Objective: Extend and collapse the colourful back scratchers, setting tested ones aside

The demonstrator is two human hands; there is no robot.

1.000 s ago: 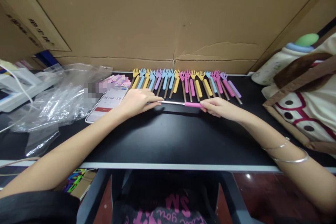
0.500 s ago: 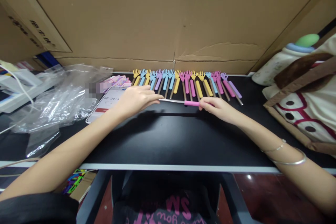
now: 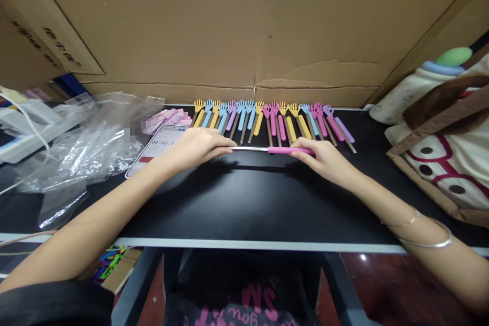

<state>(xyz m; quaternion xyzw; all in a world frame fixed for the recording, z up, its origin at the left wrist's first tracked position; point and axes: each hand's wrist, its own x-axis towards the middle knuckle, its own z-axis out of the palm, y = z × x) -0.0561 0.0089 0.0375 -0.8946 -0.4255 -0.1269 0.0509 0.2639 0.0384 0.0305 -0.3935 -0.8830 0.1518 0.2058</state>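
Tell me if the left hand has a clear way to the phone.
Probably yes: the phone lies right beside the left hand with nothing between, though that hand pinches the pink scratcher by its rod.

I see one pink-handled metal back scratcher (image 3: 267,150), a thin silver rod that runs into a smooth pink grip sleeve. It lies level, crosswise to my view, with the rod end toward my left and the pink sleeve toward my right. My left hand (image 3: 196,146) pinches the rod's far tip, so the scratcher's head is hidden under those fingers. My right hand (image 3: 324,160) closes on the outer end of the sleeve. Its shadow falls on the black tabletop (image 3: 244,198) a little nearer to me, apart from the rod, so it sits just above the surface.
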